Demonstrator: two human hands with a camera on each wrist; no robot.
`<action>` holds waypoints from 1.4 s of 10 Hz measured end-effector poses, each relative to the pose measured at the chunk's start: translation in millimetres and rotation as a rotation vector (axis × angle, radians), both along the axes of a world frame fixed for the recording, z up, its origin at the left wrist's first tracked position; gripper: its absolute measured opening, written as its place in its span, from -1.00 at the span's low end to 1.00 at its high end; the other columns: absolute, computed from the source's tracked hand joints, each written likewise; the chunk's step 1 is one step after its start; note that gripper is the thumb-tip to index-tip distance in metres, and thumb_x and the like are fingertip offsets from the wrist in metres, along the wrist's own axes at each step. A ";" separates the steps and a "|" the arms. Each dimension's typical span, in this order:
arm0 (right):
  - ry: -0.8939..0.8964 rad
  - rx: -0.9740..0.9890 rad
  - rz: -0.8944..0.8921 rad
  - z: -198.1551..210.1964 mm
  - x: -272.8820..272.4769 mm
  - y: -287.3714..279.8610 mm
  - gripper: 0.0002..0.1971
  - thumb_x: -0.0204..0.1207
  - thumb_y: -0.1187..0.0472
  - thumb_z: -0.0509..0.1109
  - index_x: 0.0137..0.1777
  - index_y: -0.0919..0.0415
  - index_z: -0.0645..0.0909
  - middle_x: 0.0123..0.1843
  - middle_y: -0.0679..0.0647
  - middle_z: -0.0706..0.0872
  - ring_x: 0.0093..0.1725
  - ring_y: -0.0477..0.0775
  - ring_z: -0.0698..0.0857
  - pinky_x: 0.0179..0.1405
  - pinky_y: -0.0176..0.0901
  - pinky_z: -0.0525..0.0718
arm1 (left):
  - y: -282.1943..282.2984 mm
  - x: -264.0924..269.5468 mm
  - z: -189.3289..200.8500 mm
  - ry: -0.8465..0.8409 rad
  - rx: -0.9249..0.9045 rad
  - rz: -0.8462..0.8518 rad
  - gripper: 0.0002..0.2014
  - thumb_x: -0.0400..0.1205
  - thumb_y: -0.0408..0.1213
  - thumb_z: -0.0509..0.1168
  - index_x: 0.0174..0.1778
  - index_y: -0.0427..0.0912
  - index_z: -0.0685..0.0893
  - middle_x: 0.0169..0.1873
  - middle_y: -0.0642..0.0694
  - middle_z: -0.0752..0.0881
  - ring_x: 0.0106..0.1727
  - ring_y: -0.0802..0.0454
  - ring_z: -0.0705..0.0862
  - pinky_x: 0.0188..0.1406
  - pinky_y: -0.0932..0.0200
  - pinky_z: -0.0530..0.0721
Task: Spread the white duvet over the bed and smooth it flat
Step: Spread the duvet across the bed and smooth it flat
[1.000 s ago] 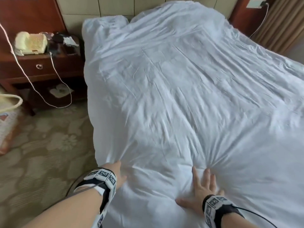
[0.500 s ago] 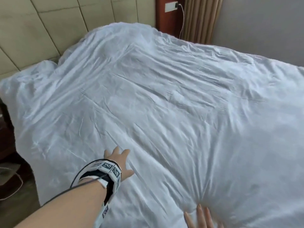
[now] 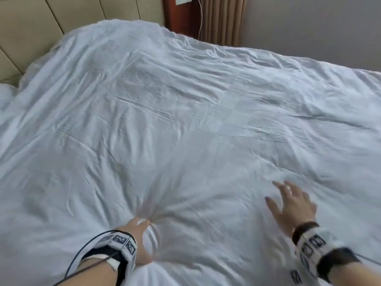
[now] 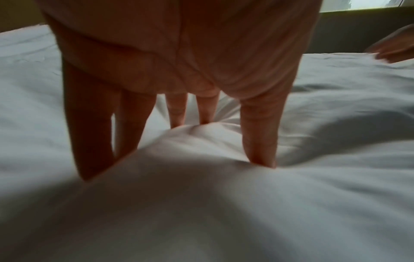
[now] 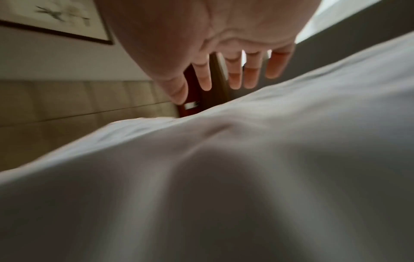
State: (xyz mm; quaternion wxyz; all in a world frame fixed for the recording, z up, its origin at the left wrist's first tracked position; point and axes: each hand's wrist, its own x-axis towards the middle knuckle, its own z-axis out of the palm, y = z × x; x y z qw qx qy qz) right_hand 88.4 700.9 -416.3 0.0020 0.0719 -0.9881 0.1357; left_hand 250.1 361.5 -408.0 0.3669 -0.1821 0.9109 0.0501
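Note:
The white duvet (image 3: 185, 120) lies spread across the whole bed, creased all over. My left hand (image 3: 144, 240) is at the near middle, its straight fingers and thumb dug into the fabric, and creases fan out from that spot. In the left wrist view a soft bulge of duvet (image 4: 224, 212) rises between the fingers (image 4: 89, 141) and the thumb. My right hand (image 3: 288, 203) is further right with its fingers spread. In the right wrist view the right hand (image 5: 224, 74) hangs just above the duvet (image 5: 246, 177), holding nothing.
A beige padded headboard (image 3: 31, 27) runs along the far left. A red-brown wooden panel (image 3: 177, 17) with a socket and a white cable stands beside a brown curtain (image 3: 222, 17). A grey wall (image 3: 309, 27) borders the far side of the bed.
The view has swung right, away from the nightstand. My left hand moved from the bed's left edge to the middle and pressed in. My right hand lifted off the duvet and shifted right.

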 end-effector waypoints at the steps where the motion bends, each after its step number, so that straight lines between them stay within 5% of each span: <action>1: -0.283 0.018 -0.072 -10.8 3.6 -77.2 -0.31 0.51 -0.28 0.09 0.61 -0.11 0.05 0.70 0.17 -0.03 0.66 0.32 -0.01 0.59 0.30 0.10 | -10.7 -18.5 24.2 -0.082 -0.046 -0.086 -0.36 0.56 0.07 0.25 0.58 -0.02 0.34 0.57 -0.06 0.39 0.55 -0.02 0.44 0.49 0.16 0.41; 2: -0.373 0.090 0.365 -37.6 113.8 -202.5 -0.33 0.52 -0.12 0.17 0.59 -0.01 0.06 0.66 0.33 0.08 0.62 0.45 0.09 0.51 0.34 0.11 | -33.9 -50.5 44.0 -0.028 -0.156 -0.084 -0.54 0.62 0.04 0.22 0.34 -0.16 0.61 0.32 -0.20 0.66 0.33 -0.12 0.63 0.20 0.17 0.56; 3: -0.292 -0.120 0.544 -45.8 212.7 -259.3 -0.76 0.39 0.12 0.31 0.06 0.07 0.49 -0.18 0.15 0.80 -0.24 0.15 0.77 -0.14 -0.09 0.44 | -56.9 -69.7 39.0 0.125 -0.153 -0.031 -0.54 0.60 -0.04 0.23 0.37 -0.17 0.54 0.32 -0.24 0.64 0.31 -0.18 0.63 0.18 0.13 0.56; 4: -0.169 -0.233 0.629 -46.9 208.8 -265.3 -0.65 0.57 0.01 0.07 -0.27 -0.17 0.68 -0.42 -0.25 0.72 -0.50 -0.18 0.67 -0.39 -0.35 0.49 | -72.5 -56.3 23.9 0.211 -0.048 -0.017 -0.43 0.58 0.05 0.21 0.51 -0.07 0.40 0.50 -0.16 0.47 0.48 -0.13 0.49 0.43 0.09 0.42; 5: -0.165 -0.339 0.638 -33.5 195.7 -252.0 -0.84 0.18 -0.25 0.52 -0.39 -0.23 0.73 -0.22 -0.33 0.65 -0.41 -0.29 0.66 -0.43 -0.47 0.61 | -111.3 -23.8 -2.6 0.147 -0.054 0.005 -0.26 0.51 0.29 0.11 0.61 0.10 0.20 0.65 -0.05 0.17 0.64 -0.11 0.25 0.63 -0.01 0.19; 6: -0.188 -0.275 0.574 -15.6 140.8 -245.7 -0.72 0.46 -0.11 0.36 0.14 -0.10 0.66 0.35 -0.09 0.62 0.29 0.00 0.62 0.26 -0.12 0.63 | -151.5 6.9 -26.7 0.120 -0.079 0.034 -0.26 0.56 0.33 0.06 0.64 0.14 0.09 0.69 0.01 0.00 0.67 -0.19 0.11 0.67 -0.01 0.10; 7: -0.238 0.052 0.074 -1.9 43.7 -230.2 -0.41 0.53 -0.20 0.25 0.53 -0.09 0.30 0.66 0.06 0.19 0.61 0.21 0.21 0.53 0.20 0.34 | -171.8 27.4 -30.4 0.149 -0.057 -0.023 -0.32 0.63 0.25 0.03 0.66 0.11 0.09 0.69 -0.03 -0.02 0.66 -0.16 0.11 0.65 0.03 0.09; 8: -0.409 0.139 -0.044 -14.1 38.3 -281.7 -0.24 0.40 -0.39 0.17 0.57 -0.12 0.13 0.67 0.15 0.09 0.64 0.29 0.09 0.57 0.30 0.20 | -208.5 39.0 -15.5 0.063 0.005 -0.038 -0.41 0.61 0.19 0.10 0.54 0.03 0.36 0.58 -0.09 0.31 0.53 -0.15 0.43 0.52 0.02 0.40; 9: -0.434 0.175 0.276 -31.3 124.6 -393.6 -0.25 0.40 -0.30 0.13 0.57 -0.23 -0.04 0.70 0.14 -0.18 0.67 0.32 -0.18 0.59 0.35 -0.07 | -278.5 45.3 16.7 -0.050 -0.060 -0.074 -0.51 0.61 0.15 0.12 0.29 -0.09 0.62 0.31 -0.12 0.66 0.33 -0.11 0.64 0.31 0.08 0.56; 10: -0.714 0.074 0.683 -36.0 202.1 -483.2 -0.50 0.59 -0.24 0.02 0.52 -0.41 0.03 0.70 0.07 -0.14 0.68 0.24 -0.17 0.58 0.29 -0.10 | -331.3 33.0 56.4 -0.086 -0.184 -0.118 -0.55 0.63 0.08 0.13 0.31 -0.11 0.61 0.32 -0.11 0.66 0.34 -0.10 0.63 0.32 0.12 0.54; 11: -0.869 -0.159 0.580 -58.6 198.3 -528.6 -0.48 0.60 -0.25 0.09 0.56 -0.32 0.20 0.70 -0.07 0.08 0.68 0.03 0.05 0.64 0.06 0.05 | -345.0 -18.0 98.9 -0.073 -0.207 -0.158 -0.52 0.65 0.03 0.14 0.45 -0.10 0.49 0.42 -0.13 0.56 0.43 -0.09 0.56 0.40 0.11 0.50; 12: -0.804 -0.347 0.489 -15.3 153.2 -516.9 -0.48 0.48 -0.22 0.22 0.42 -0.12 0.51 0.53 -0.05 0.49 0.54 -0.04 0.41 0.56 -0.14 0.30 | -339.8 -85.1 102.9 0.128 -0.125 -0.172 -0.44 0.64 0.02 0.16 0.56 -0.07 0.29 0.50 -0.15 0.45 0.48 -0.15 0.49 0.44 0.03 0.47; 13: -0.251 -0.552 0.176 12.9 36.4 -456.5 -0.66 0.41 -0.14 0.35 0.13 -0.05 0.67 0.25 0.02 0.71 0.33 0.10 0.62 0.42 -0.15 0.44 | -322.8 -147.9 74.6 0.234 -0.022 -0.211 -0.34 0.59 0.06 0.18 0.61 0.09 0.15 0.63 -0.11 0.20 0.57 -0.21 0.33 0.53 -0.13 0.39; 14: -0.051 -0.250 -0.186 3.8 -108.6 -374.6 -0.54 0.52 -0.01 0.36 0.41 0.07 0.52 0.52 0.13 0.47 0.52 0.22 0.41 0.51 0.09 0.37 | -316.1 -189.6 36.1 0.199 0.059 -0.324 -0.45 0.61 0.02 0.16 0.56 0.15 0.27 0.65 -0.04 0.16 0.63 -0.17 0.23 0.58 -0.11 0.32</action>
